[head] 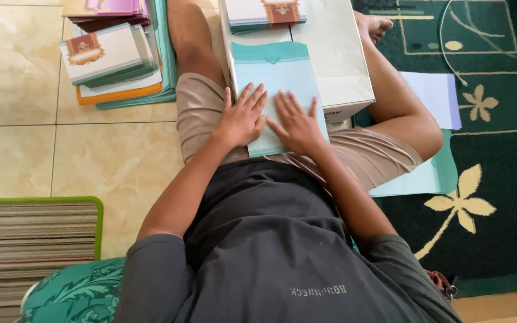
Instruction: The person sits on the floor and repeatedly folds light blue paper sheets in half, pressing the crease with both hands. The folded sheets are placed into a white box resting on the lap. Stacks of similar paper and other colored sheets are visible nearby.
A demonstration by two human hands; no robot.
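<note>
At the far left, a stack of cards (112, 60) is lying on the cream floor tiles (13, 90): white cards with a maroon and gold emblem on top, orange and teal sheets beneath. The left hand (242, 116) is pressing flat, fingers spread and gripping nothing, on the left edge of a pale teal envelope (277, 98) lying across the person's lap. The right hand (297, 124) is lying equally open and flat on the envelope's near right part. Pressing well here probably means keeping both palms flat and sliding outward along the fold, so the thin paper creases cleanly without wrinkling. The envelope looks smooth and matte, with a darker teal flap at its far end. Just beside it, a white box (333, 54) is standing, and further right loose white and teal sheets (432, 96) are resting on a dark green patterned carpet (498, 155).
</note>
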